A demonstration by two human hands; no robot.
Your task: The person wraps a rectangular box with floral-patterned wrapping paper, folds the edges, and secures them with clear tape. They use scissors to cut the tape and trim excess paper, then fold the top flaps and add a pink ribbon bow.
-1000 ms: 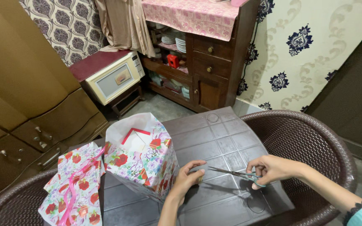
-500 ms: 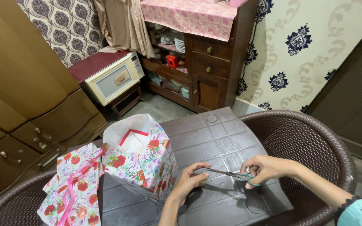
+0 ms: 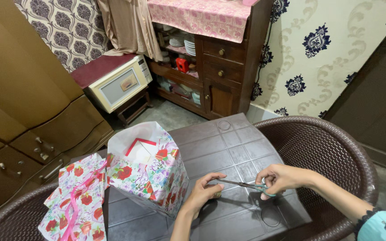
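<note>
My right hand (image 3: 282,178) holds a pair of scissors (image 3: 245,184) by its green handles, blades pointing left over the dark brown table (image 3: 235,147). The blade tips reach my left hand (image 3: 203,193), whose fingers pinch something small that I cannot make out, perhaps tape. Just left of that hand stands a box partly wrapped in floral gift paper (image 3: 148,172), its top open and showing a red-and-white box inside.
A folded floral sheet with pink ribbon (image 3: 74,201) lies at the table's left corner. Brown wicker chairs (image 3: 331,151) flank the table. Beyond are a wooden cabinet (image 3: 215,62) with dishes, a cream microwave (image 3: 119,85) and a tan wardrobe.
My right hand brought the scissors leftward until the blade tips met my left hand's fingers. My left hand rose slightly. The wrapped box stayed put.
</note>
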